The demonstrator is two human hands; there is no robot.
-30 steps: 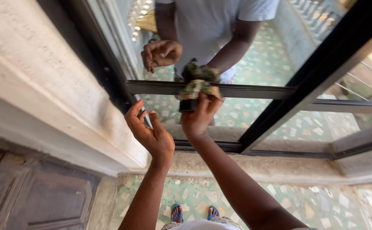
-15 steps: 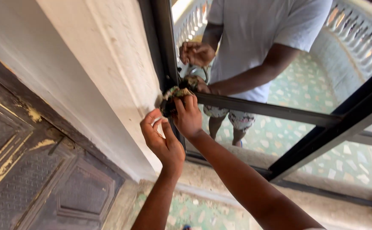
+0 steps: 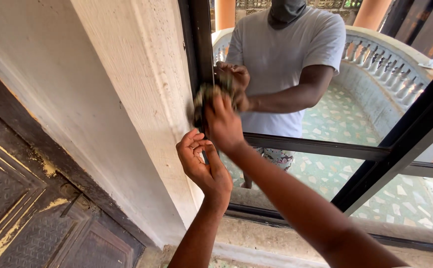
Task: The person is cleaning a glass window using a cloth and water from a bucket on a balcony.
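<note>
The right hand is clenching a crumpled greenish cloth against the black metal window frame, pressing to rub it; the left hand, half-curled and holding nothing, is hovering just below, beside the frame.

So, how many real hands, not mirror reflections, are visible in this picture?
2. The right hand presses a mottled green cloth against the dark window frame; the left hand is empty, just below it.
</note>
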